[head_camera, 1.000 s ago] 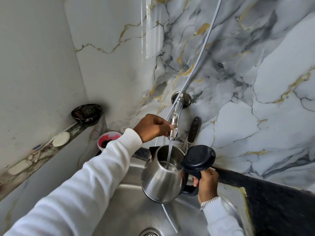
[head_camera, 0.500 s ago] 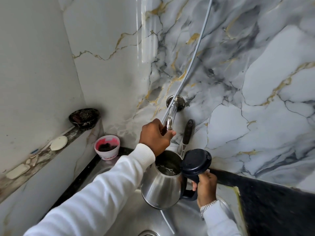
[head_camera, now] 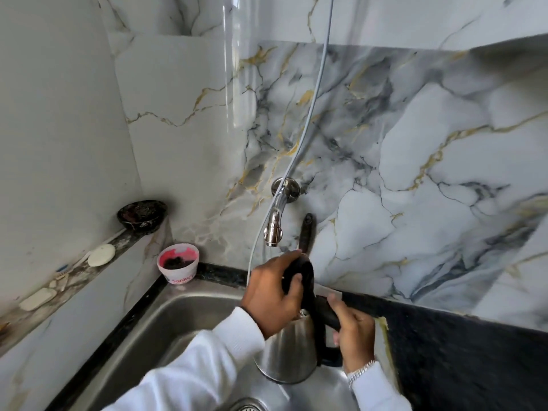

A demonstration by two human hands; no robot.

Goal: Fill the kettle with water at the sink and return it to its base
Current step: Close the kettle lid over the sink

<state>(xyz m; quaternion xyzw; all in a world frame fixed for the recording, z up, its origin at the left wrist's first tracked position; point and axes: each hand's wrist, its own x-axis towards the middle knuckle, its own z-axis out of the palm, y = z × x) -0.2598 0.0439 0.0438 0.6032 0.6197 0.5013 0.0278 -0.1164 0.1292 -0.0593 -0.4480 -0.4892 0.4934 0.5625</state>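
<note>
Head view: left hand (head_camera: 274,295) fingers pressing lid (head_camera: 299,274) down, right hand (head_camera: 354,336) wrapped round kettle (head_camera: 289,348) handle over sink (head_camera: 166,315); unlatched lid could spill en route to base.

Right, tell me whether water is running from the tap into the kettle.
No: the tap shows no stream, and the left hand is on the kettle lid, below it.

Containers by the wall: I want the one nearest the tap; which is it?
The pink-rimmed cup in the counter corner; the dark bowl sits farther left, up on the ledge.
</note>
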